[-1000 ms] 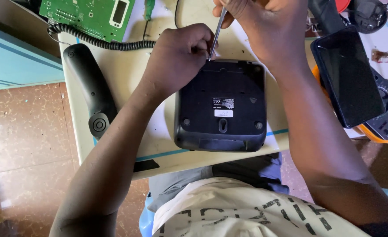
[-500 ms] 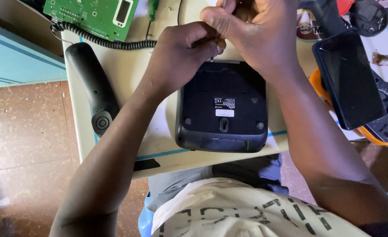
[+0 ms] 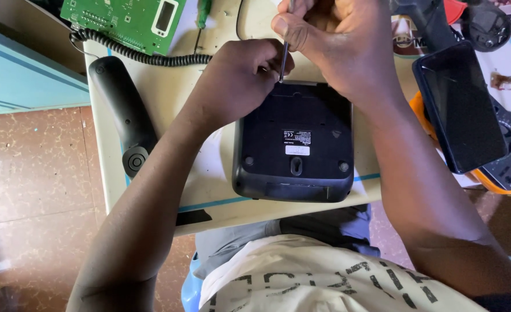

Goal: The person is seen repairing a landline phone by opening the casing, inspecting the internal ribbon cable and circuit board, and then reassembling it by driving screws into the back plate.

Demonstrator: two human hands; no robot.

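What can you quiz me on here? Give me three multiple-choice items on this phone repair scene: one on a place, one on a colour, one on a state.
1. Where does the handset lie?
A. left of the phone base
B. on top of the phone base
C. on the floor

2. What colour is the circuit board?
A. red
B. green
C. white

3. How does the phone base lie?
A. keypad up
B. on its side
C. underside up

Answers:
1. A: it rests on the table, left of the base.
2. B: it is green, at the top left.
3. C: its label and bottom show; the right hand holds a thin metal tool at its far edge, with the left hand beside it.
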